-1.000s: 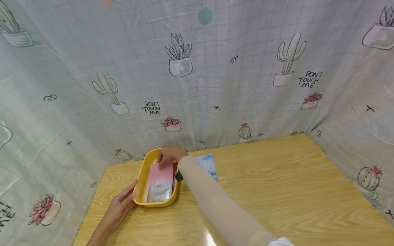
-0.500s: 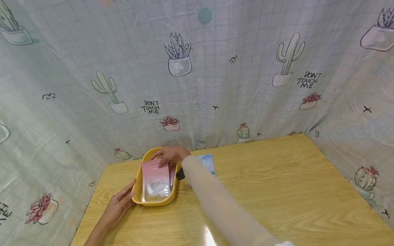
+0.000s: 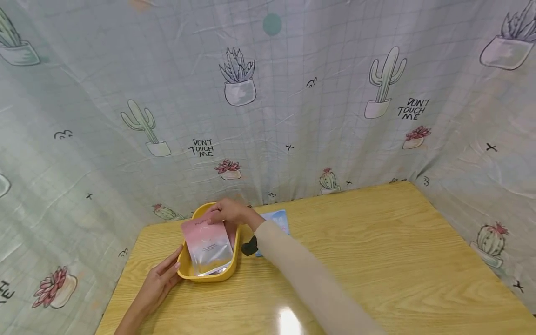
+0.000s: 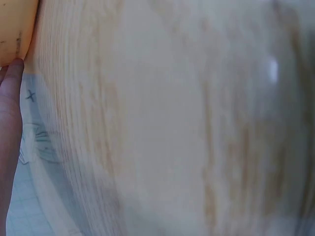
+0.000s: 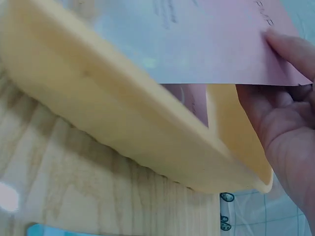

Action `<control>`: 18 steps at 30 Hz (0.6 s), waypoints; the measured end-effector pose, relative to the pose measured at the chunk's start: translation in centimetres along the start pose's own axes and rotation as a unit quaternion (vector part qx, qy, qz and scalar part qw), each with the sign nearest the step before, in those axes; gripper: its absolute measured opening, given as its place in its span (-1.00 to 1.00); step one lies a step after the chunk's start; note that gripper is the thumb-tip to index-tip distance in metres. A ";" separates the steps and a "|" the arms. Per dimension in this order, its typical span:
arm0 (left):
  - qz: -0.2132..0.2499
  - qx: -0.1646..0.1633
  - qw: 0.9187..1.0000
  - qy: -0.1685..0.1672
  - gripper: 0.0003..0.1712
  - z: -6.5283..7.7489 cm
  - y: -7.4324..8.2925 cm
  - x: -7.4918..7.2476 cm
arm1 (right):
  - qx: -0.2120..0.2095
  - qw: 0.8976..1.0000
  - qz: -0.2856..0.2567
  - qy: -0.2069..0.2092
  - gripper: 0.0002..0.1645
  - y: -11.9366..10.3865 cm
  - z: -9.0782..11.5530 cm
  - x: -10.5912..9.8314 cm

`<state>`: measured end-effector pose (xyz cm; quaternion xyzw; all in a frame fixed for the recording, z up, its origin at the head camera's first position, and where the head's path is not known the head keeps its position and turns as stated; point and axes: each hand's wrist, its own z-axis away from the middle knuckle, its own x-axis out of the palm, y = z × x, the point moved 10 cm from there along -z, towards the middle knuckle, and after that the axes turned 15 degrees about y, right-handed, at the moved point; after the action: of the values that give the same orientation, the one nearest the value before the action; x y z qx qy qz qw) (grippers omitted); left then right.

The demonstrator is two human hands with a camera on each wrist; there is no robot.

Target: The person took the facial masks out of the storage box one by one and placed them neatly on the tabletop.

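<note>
right hand point(image 3: 229, 211) pinches pink packet point(image 3: 208, 242) near its top; lower end in bin point(image 3: 226, 275). left hand point(image 3: 157, 281), fingers straight, touches bin. likely repositioning packet; next probably needs firm pinch, steady bin.

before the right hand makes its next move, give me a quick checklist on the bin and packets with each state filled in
1. Right hand grips the pink packet: ok, thumb on top, fingers underneath near its upper end.
2. Left hand touches the yellow bin: ok, fingers at its near left side.
3. Held packet wholly out of the bin: not ok, its lower end appears within the rim in the head view.
4. Second pink packet free of the held one: cannot tell, mostly hidden beneath it.
5. Blue packet outside the bin: ok, on the table to the right, partly behind the sleeve.
</note>
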<state>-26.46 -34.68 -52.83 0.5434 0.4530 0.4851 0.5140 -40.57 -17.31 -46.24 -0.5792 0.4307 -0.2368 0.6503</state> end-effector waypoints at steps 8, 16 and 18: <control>0.005 0.005 1.000 -0.009 -0.32 0.2 0.2 0.2 | 0.025 0.997 -0.058 0.033 -0.67 0.6 1.2 -0.3; 0.017 0.004 1.000 -0.008 -0.33 0.1 0.1 0.3 | 0.043 0.994 -0.098 -0.020 -0.72 1.1 2.5 0.6; 0.019 0.003 1.000 -0.006 -0.32 0.1 0.1 0.3 | 0.057 0.989 -0.121 -0.060 -0.77 1.2 3.1 1.3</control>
<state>-26.28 -34.37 -52.71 0.5565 0.4408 0.4902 0.5057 -37.59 -16.38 -47.86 -0.6024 0.3040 -0.3027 0.6731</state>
